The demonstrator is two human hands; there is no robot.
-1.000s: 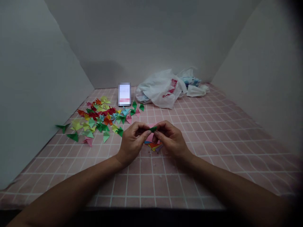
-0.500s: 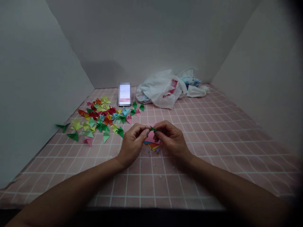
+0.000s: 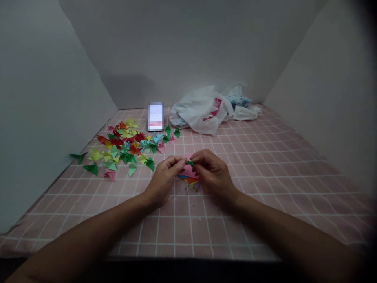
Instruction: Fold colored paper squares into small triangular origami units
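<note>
As we look down over the person's forearms (image 3: 88, 239), the work area is a pink mat with a white grid (image 3: 235, 188), bounded by pale grey boards (image 3: 44, 98) at the left, back and right. Left of centre lies a wide scatter of small folded paper pieces (image 3: 123, 143) in red, yellow, green, blue and pink, with a few green ones (image 3: 90, 169) lying toward the left board. Behind the scatter stands a rectangular device (image 3: 155, 116), pixelated so that we cannot read it. Just beside it sits a crumpled white plastic bag (image 3: 200, 112) with red print, and a blue-patterned bundle (image 3: 240, 102) lies at the bag's far side. The left hand (image 3: 163, 181) and right hand (image 3: 212, 171) meet near the middle of the mat, their fingertips (image 3: 178, 162) closed in a tight pinch on a small green folded paper piece (image 3: 189, 162), which looks pointed and angular. Just below it, a pink paper sheet (image 3: 188, 172) lies on a small stack of coloured paper (image 3: 191, 182) in orange, yellow and blue. The fingers cover much of the green piece, so we cannot make out its full shape, and the hands hide parts of the pink sheet and the stack.
</note>
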